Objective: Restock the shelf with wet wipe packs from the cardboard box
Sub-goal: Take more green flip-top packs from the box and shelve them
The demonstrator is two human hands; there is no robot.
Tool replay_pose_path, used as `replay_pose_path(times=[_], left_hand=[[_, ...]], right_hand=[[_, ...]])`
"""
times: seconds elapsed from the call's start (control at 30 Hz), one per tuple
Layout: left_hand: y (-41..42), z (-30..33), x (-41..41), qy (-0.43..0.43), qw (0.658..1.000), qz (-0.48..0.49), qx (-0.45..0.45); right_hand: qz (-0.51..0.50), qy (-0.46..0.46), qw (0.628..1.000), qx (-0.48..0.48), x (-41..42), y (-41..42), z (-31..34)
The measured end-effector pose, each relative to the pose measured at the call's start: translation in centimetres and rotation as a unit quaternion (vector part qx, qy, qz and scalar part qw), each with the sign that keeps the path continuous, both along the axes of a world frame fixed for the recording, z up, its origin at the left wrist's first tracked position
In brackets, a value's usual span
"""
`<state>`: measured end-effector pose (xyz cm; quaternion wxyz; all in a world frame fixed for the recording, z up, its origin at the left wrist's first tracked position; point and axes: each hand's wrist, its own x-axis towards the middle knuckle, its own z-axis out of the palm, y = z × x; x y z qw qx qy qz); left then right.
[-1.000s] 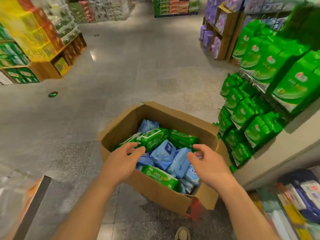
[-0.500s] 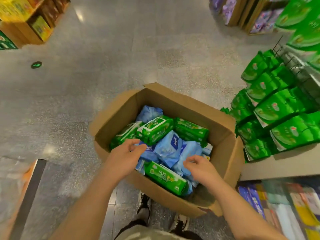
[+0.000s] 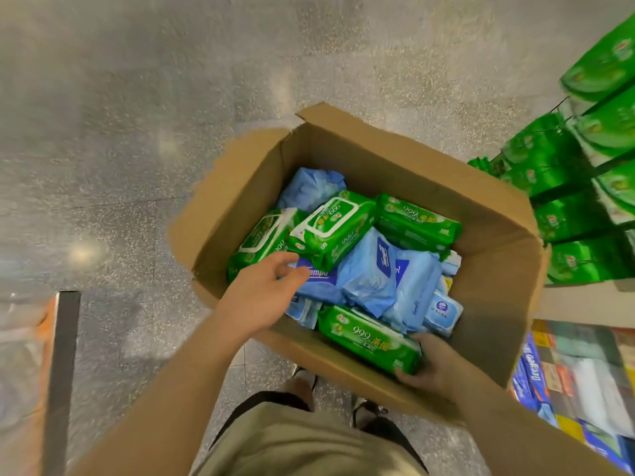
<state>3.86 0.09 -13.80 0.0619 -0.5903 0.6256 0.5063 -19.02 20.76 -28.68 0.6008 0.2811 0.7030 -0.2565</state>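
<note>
An open cardboard box (image 3: 494,269) stands on the floor, filled with green and blue wet wipe packs. My right hand (image 3: 431,364) grips the near end of a green wet wipe pack (image 3: 369,340) lying at the box's near side. My left hand (image 3: 266,292) reaches over the box's left wall, fingers relaxed, just touching a dark blue pack (image 3: 318,281) beside another green pack (image 3: 331,228). The shelf (image 3: 591,187) at the right carries rows of green packs.
A lower shelf (image 3: 580,383) at the bottom right holds blue and mixed packs. A dark post and an orange display (image 3: 51,372) stand at the left. My feet (image 3: 343,396) are just behind the box. Grey speckled floor lies around it.
The view has tilted down over the box. My right hand moved to the near end of the green pack and closed round it. My left hand reached a little further in.
</note>
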Motion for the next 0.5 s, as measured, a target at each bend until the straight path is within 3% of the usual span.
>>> replay_pose_path(times=[0.23,0.5], left_hand=[[-1.6,-1.5,1.6,-0.002,1.000,0.006,0.012],[-2.1,-1.7,1.2,0.012,1.000,-0.007,0.015]], right_hand=[[-0.085,-0.078,0.993,0.033,-0.3,-0.6,-1.0],[-0.165,-0.137,0.975,-0.056,3.0,-3.4,0.4]])
